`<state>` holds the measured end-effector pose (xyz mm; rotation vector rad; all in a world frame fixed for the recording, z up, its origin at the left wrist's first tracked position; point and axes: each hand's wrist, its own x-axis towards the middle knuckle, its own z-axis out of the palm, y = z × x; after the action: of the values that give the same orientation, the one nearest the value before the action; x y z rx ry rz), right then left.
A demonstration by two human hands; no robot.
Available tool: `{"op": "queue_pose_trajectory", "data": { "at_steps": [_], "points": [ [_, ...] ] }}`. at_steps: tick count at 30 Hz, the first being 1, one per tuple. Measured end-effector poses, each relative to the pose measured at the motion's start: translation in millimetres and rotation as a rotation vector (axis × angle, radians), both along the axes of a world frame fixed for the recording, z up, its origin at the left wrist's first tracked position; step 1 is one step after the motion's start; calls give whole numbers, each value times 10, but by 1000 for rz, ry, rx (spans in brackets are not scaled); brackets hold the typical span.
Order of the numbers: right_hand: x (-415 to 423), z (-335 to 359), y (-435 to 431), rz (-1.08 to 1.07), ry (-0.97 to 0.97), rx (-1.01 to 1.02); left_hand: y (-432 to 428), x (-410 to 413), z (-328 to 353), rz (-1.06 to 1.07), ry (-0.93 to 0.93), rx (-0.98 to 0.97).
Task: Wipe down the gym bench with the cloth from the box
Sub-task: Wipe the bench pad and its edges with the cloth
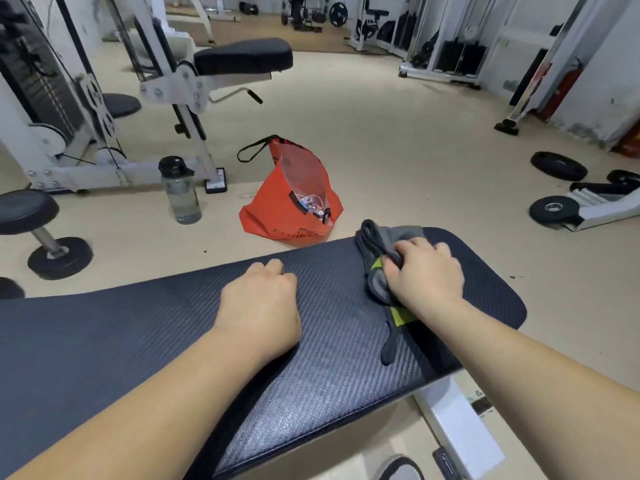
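Note:
A dark, ribbed gym bench pad (145,327) runs across the lower part of the head view. A grey cloth with a yellow-green patch (381,258) lies bunched near the pad's right end. My right hand (424,271) presses down on the cloth with the fingers gripping it. My left hand (259,303) rests on the pad to the left of the cloth, fingers curled into a loose fist, holding nothing. An open orange bag (294,199) stands on the floor just beyond the bench; no box is visible.
A clear water bottle (180,192) stands on the floor left of the bag. A white weight machine (166,84) with a black seat fills the far left. Weight plates (557,166) lie at the right. A dumbbell (38,230) sits at the left edge.

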<state>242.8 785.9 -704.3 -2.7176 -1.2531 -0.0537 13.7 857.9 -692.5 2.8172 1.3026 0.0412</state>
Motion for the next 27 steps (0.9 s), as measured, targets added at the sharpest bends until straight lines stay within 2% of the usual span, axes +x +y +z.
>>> {"op": "queue_pose_trajectory", "data": {
  "at_steps": [2, 5, 6, 8, 12, 14, 15, 18, 20, 22, 25, 27],
  "points": [
    [-166, -3, 5, 120, 10, 16, -3, -2, -13, -6, -11, 7],
    [-541, 3, -23, 477, 80, 37, 20, -15, -24, -11, -17, 12],
    [-584, 7, -29, 533, 67, 13, 31, -22, -22, -10, -20, 9],
    [-463, 37, -22, 479, -2, -6, 36, -32, -19, -10, -25, -4],
    [13, 62, -141, 59, -25, -33, -12, -33, -40, -27, -27, -42],
    [4, 52, -180, 27, -5, -45, -40, -3, -37, -49, -81, -59],
    [-76, 54, -193, 95, 11, -37, -51, 25, -34, -67, -106, -55],
    [-387, 49, -267, 499, 66, 16, -84, 99, -37, -111, -161, -38],
    [-359, 60, -311, 600, 64, 9, -112, 124, -58, -123, -183, -35],
    [-101, 51, -364, 459, 52, 4, -140, 135, -86, -145, -163, -40],
    [375, 54, -514, 85, 28, -10, -205, 165, -100, -142, -147, -72],
    [472, 47, -577, -51, 63, 11, -243, 203, -102, -138, -158, -86]
  ]
}}
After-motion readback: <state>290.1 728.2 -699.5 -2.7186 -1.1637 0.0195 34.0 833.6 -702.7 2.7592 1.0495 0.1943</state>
